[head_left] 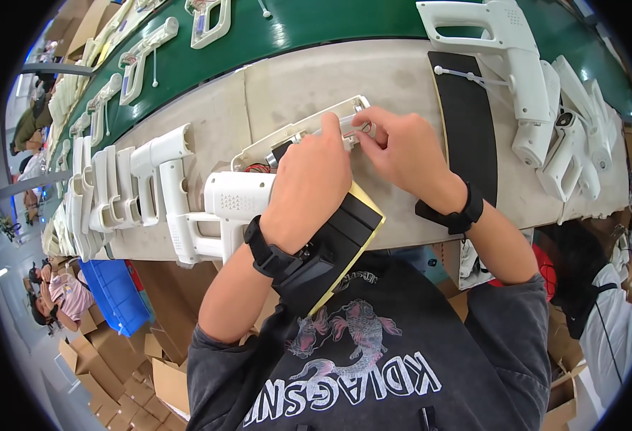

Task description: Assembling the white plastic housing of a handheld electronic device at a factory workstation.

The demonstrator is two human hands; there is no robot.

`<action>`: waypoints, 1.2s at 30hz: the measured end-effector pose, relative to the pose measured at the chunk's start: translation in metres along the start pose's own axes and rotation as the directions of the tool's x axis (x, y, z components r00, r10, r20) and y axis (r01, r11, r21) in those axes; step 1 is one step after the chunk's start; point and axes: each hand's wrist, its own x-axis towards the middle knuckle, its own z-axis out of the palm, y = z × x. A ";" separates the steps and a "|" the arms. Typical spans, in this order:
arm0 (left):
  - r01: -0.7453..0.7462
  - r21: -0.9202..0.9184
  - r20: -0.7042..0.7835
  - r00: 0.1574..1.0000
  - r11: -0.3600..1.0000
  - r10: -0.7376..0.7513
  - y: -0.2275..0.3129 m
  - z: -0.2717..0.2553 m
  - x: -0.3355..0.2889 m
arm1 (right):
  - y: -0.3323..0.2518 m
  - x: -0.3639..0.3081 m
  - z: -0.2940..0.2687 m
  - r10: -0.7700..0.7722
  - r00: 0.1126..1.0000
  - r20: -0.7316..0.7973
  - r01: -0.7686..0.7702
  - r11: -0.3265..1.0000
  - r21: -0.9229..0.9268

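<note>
A long white plastic shell half, its open side up, lies in front of me at the middle of the table. Inside it show a silvery cylindrical part, some black material and, near the lower left end, a bundle of red and dark wires. My left hand lies across the shell, its fingers bent onto the right end and holding it. At that end the thumb and forefinger of my right hand pinch together at a small shiny part; its kind is too small to tell. Below my left wrist is a white perforated body.
To the left stand several white shell pieces in a row. On the right lie a white gun-shaped device and a black pad. Beyond runs a green conveyor with similar pieces. A blue crate and cardboard boxes sit lower left.
</note>
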 end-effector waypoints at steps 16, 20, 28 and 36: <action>0.104 -0.195 -0.001 0.994 0.975 -0.107 0.000 -0.014 -0.006 | -0.010 0.005 -0.007 0.164 0.978 0.132 -0.184 0.970 0.159; 0.154 -0.485 0.021 0.986 0.861 -0.164 0.006 -0.059 -0.038 | -0.017 0.006 -0.016 0.159 0.973 0.165 -0.177 0.979 0.103; 0.078 -0.832 -0.150 0.921 0.550 -0.358 -0.023 -0.139 -0.172 | -0.072 -0.019 -0.028 -0.324 0.937 0.132 0.317 0.946 0.070; 0.066 -0.900 -0.193 0.827 0.432 -0.528 -0.084 -0.126 -0.236 | -0.079 -0.054 0.020 -0.229 0.885 0.405 0.346 0.906 -0.243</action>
